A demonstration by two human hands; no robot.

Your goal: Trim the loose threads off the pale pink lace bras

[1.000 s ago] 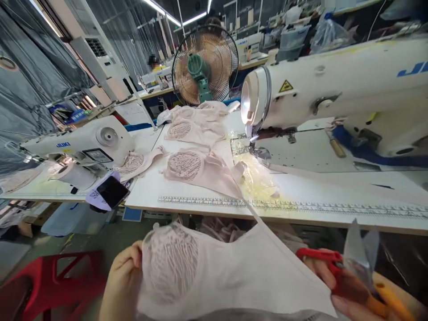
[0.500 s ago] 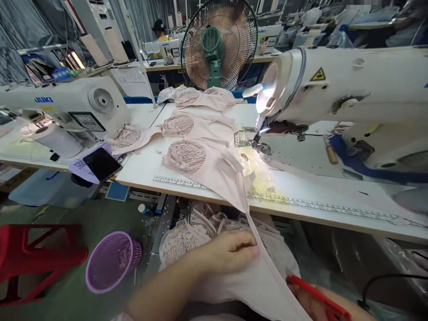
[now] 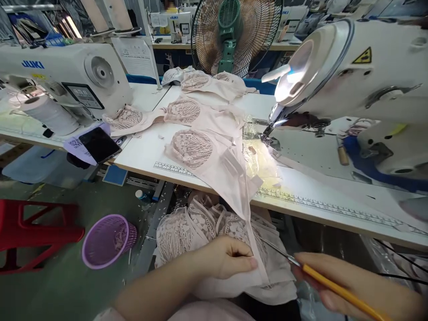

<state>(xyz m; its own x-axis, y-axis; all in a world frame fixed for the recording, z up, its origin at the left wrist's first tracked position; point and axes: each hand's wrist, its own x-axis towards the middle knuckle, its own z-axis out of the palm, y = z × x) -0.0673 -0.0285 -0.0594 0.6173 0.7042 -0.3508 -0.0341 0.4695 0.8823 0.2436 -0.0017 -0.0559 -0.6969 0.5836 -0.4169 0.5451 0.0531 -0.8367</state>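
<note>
My left hand (image 3: 230, 258) is closed, thumb and fingers pinching a narrow pale pink strip (image 3: 253, 243) that hangs over the table's front edge from a lace bra piece (image 3: 227, 171). The strip's lower end lies just beyond my fingertips. On the right, my right hand (image 3: 321, 278) is closed around a thin tool (image 3: 337, 290) with an orange handle and a slim metal shaft. Its shaft points left towards the strip; whether the tip touches it I cannot tell. Beneath both hands, a heap of lace bra pieces (image 3: 187, 227) rests on my lap.
A sewing machine (image 3: 384, 84) with its lamp lit stands at right, another sewing machine (image 3: 63, 80) at left. More bra pieces (image 3: 207, 84) lie on the white table (image 3: 143, 156). A phone (image 3: 99, 145), purple basket (image 3: 109, 240), red stool (image 3: 36, 223) and fan (image 3: 234, 35) are around.
A red-handled object showed in my right hand before; now an orange handle and metal shaft show there. The strip, which ran down to the lower right, now ends near my left hand.
</note>
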